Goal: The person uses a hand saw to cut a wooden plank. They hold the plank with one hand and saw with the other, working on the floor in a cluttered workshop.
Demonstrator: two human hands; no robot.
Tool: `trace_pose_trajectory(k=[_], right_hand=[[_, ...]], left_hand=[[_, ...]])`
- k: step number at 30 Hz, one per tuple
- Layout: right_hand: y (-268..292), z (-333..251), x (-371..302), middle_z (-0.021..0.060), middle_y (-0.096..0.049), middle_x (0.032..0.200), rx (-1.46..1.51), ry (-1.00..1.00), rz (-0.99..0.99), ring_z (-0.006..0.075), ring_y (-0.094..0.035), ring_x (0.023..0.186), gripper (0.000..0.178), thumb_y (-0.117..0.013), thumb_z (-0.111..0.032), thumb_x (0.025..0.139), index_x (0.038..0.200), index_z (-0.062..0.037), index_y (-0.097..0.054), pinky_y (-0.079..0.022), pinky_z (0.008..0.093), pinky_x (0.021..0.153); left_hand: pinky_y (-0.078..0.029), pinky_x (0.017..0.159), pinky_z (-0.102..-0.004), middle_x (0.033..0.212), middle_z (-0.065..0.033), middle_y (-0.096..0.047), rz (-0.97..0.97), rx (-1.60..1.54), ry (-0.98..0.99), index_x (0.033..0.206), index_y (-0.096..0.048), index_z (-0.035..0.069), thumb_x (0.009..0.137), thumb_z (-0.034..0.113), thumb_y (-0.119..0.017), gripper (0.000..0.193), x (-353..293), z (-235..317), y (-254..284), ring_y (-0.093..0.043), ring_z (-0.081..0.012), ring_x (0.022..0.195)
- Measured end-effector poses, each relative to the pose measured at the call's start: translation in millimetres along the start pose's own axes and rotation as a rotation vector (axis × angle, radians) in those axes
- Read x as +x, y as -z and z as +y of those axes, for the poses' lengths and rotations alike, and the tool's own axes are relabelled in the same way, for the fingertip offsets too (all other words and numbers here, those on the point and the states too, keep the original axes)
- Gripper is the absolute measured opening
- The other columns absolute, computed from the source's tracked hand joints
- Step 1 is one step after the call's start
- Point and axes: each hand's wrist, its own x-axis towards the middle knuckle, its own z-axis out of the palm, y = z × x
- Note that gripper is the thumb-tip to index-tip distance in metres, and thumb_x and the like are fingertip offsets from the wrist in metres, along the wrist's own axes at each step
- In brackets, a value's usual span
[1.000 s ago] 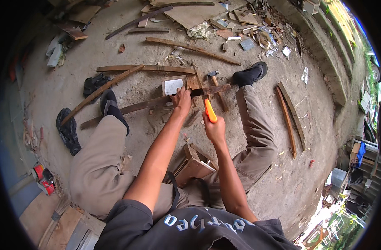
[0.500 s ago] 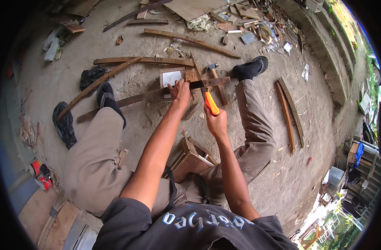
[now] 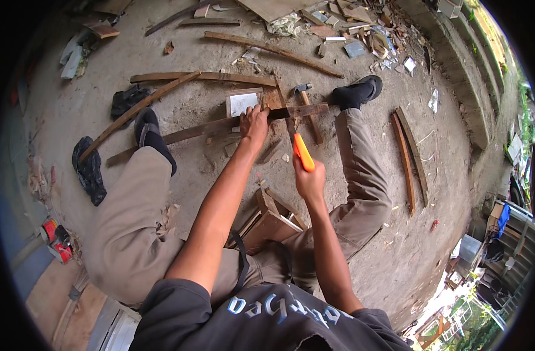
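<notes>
My right hand (image 3: 309, 179) is closed round the orange handle of a handsaw (image 3: 304, 153). The saw's narrow dark blade points away from me and crosses a long wooden plank (image 3: 191, 133) near its right end. My left hand (image 3: 254, 124) grips this plank just left of the blade, with the fingers bent over its far edge. Beneath the plank, partly hidden, is a small wooden frame with a white panel (image 3: 242, 104). A claw hammer (image 3: 315, 127) lies right of the blade, its handle passing under the plank's end.
Loose wooden strips lie ahead (image 3: 273, 52) and at right (image 3: 403, 165). A wooden box (image 3: 271, 234) stands between my legs. Black plastic bags (image 3: 91, 178) are by my left foot. Scrap debris (image 3: 361, 41) covers the far ground, beside concrete steps (image 3: 455, 70).
My right hand has pulled the saw back toward me, so the handle sits farther from the plank. My left hand keeps its hold on the plank.
</notes>
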Motion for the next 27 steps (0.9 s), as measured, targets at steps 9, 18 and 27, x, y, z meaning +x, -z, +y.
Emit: trace_pose_trajectory(k=[9, 18, 27], right_hand=[[40.3, 4.6, -92.9, 0.0117, -0.055, 0.057, 0.043, -0.113, -0.092, 0.0081, -0.047, 0.054, 0.025, -0.068, -0.017, 0.090, 0.076, 0.0037, -0.063, -0.042, 0.0339, 0.051], [-2.9, -6.3, 13.0, 0.0197, -0.053, 0.057, 0.005, 0.013, 0.015, 0.0150, -0.048, 0.051, 0.033, -0.066, -0.024, 0.090, 0.076, 0.0059, -0.060, -0.042, 0.0383, 0.052], [47.1, 17.6, -103.2, 0.0098, -0.049, 0.052, 0.062, -0.094, -0.128, 0.0112, -0.049, 0.050, 0.026, -0.068, -0.018, 0.089, 0.074, 0.0023, -0.061, -0.040, 0.0333, 0.049]], left_hand=[[-0.047, 0.085, -0.0427, 0.100, -0.0078, -0.062, -0.027, -0.073, 0.038, 0.112, -0.071, 0.014, 0.076, 0.025, -0.080, 0.039, -3.4, -15.5, 8.1, -0.057, -0.0290, 0.100], [-0.048, 0.083, -0.0431, 0.098, -0.0103, -0.061, 0.090, 0.019, -0.086, 0.116, -0.067, 0.011, 0.081, 0.022, -0.073, 0.037, -2.1, 0.5, 2.9, -0.056, -0.0318, 0.096], [-0.042, 0.087, -0.0450, 0.100, -0.0074, -0.058, -0.005, -0.034, 0.000, 0.115, -0.068, 0.013, 0.080, 0.024, -0.075, 0.038, -6.3, -7.8, 10.6, -0.053, -0.0288, 0.102]])
